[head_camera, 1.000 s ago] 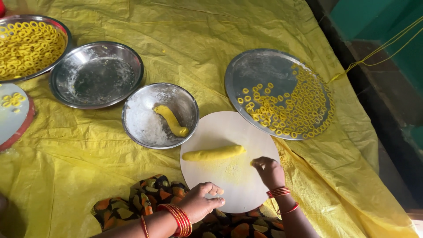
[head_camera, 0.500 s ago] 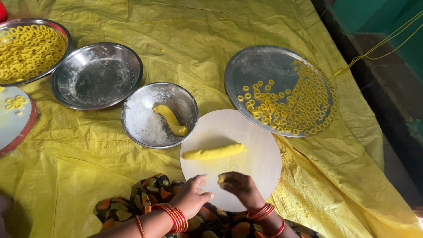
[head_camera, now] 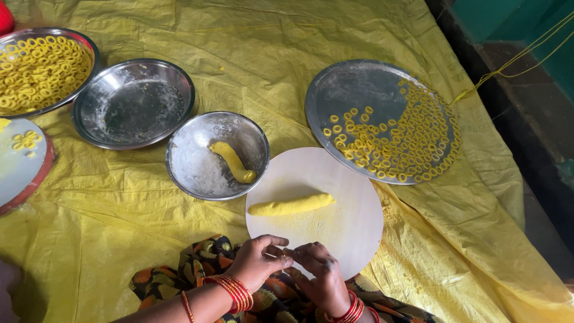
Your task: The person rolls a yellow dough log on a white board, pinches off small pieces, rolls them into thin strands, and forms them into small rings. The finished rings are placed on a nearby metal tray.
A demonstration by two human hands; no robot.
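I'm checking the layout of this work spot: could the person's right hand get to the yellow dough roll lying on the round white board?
Probably yes. The right hand is at the board's near edge, meeting the left hand, and only bare board lies between it and the dough roll.

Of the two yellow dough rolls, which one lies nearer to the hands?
The straight yellow dough roll on the round white board; the curved yellow roll lies farther off, inside the small floured steel bowl.

Round white board (head_camera: pixel 347 221) bearing yellow dough roll (head_camera: pixel 291 205), left hand (head_camera: pixel 257 263) and right hand (head_camera: pixel 320 272) touching fingertips at its near edge, floured steel bowl (head_camera: pixel 191 167) with dough piece (head_camera: pixel 232 161), steel plate (head_camera: pixel 341 96) of small yellow rings (head_camera: pixel 406 137), yellow sheet (head_camera: pixel 251 36) beneath.
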